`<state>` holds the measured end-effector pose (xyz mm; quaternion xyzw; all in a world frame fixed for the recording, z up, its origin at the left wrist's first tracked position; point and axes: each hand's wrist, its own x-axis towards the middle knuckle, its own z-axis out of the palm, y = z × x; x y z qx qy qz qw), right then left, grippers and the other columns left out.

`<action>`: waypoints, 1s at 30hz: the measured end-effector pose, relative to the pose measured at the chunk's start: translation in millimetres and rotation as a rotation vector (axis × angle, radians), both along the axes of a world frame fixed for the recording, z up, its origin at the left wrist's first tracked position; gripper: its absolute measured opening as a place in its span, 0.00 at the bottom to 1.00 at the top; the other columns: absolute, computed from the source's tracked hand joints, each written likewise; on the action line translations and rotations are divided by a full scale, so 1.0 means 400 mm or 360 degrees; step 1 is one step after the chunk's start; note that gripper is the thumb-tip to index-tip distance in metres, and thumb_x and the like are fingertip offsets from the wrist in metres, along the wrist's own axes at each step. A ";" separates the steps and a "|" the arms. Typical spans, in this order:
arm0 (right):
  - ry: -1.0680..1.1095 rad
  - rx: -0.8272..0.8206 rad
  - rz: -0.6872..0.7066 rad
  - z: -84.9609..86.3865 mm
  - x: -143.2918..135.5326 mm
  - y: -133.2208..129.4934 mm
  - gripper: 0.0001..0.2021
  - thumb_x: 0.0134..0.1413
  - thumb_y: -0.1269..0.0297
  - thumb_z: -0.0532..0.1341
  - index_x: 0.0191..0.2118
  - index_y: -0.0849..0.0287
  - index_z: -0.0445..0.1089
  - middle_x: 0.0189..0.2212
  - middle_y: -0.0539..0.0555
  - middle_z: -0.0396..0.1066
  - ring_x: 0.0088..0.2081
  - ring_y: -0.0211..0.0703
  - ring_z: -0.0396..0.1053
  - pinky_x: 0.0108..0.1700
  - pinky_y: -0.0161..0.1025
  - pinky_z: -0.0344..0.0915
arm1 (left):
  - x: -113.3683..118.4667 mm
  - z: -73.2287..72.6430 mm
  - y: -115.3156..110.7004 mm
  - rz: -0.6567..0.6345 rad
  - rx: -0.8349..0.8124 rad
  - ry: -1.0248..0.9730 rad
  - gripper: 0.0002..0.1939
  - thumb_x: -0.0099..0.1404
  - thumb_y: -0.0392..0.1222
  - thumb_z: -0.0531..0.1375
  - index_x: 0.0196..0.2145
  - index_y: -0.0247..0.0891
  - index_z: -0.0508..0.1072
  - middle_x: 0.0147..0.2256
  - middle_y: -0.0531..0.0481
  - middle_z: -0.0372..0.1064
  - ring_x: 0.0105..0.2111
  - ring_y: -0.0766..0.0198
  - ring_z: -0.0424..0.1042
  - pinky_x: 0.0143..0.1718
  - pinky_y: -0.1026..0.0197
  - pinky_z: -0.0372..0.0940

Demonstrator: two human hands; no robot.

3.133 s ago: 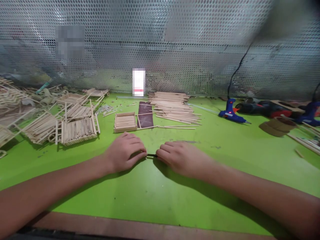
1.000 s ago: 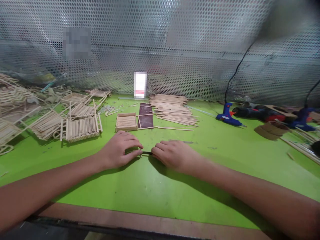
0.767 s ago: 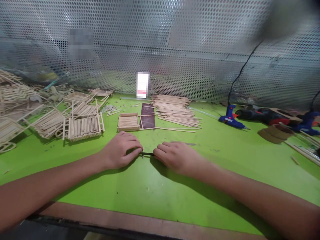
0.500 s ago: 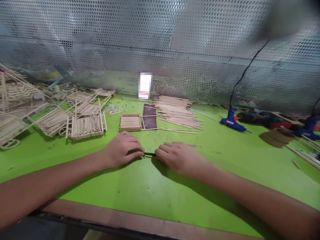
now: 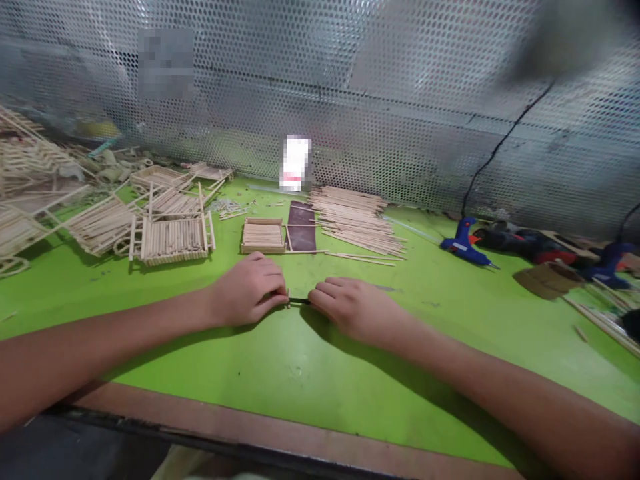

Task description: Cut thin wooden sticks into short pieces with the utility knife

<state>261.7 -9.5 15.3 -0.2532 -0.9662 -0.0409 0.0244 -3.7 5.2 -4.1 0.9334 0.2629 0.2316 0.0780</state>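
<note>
Low over the green table [image 5: 280, 413], my right hand [image 5: 350, 307] is closed on a thin black tool [image 5: 299, 301] that points left. My left hand [image 5: 255, 288] is pinched at the tool's other end, where a small piece of wooden stick [image 5: 288, 298] shows at the fingertips. Just behind the hands lies a small tray of wooden sticks [image 5: 263, 235], with a thin stick frame [image 5: 305, 251] beside it. A dark brown sheet [image 5: 302, 233] lies partly under that frame.
Loose sticks [image 5: 355, 220] are piled behind my right hand. Small stick chairs [image 5: 175, 237] crowd the left side. At right are a blue glue gun [image 5: 466, 243], a brown tape roll [image 5: 547, 279] and more sticks. A lit phone [image 5: 296, 163] leans against the perforated metal screen [image 5: 240, 87].
The camera view has shifted slightly. Both hands hold nearly the same pose, close together, with the black tool still between them.
</note>
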 end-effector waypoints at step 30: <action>0.0186 0.0247 -0.0040 0.001 -0.063 -0.018 0.13 0.77 0.63 0.49 0.44 0.58 0.69 0.30 0.50 0.72 0.24 0.36 0.62 0.26 0.36 0.51 | -0.052 0.026 0.025 -0.0402 0.0547 -0.0029 0.07 0.75 0.41 0.61 0.46 0.40 0.79 0.39 0.48 0.81 0.37 0.62 0.78 0.44 0.56 0.69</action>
